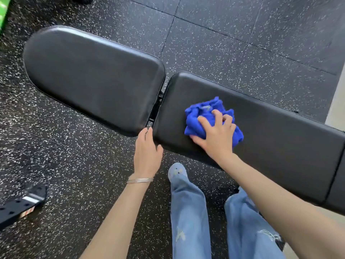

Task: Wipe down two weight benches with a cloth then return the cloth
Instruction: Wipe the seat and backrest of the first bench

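- Head view, step in hand: wiping of one bench is under way. The right hand presses a bunched blue cloth onto the long surface, fingers spread and curled into the fabric, thumb at its near edge.
- Head view, left hand: fingers straight and together, holding nothing. The tips rest at the near edge, where the gap separates the long surface from the short surface.
- Recommendation: keep the palm flat and the pressure even. Work in overlapping strokes along the length, taking in the rounded edges and the seam by the gap. Opening the cloth out would, in my judgement, cover more per pass.
- Recommendation: the left hand serves well as a brace. Keep its fingertips out of the gap.
- Condition of the bench: black padding, smooth with a dull sheen, no tears visible. It stands on speckled rubber floor.
- Condition of the cloth: bright blue, soft, crumpled into a wad near the gap end of the long surface.
- A second bench is not in view.
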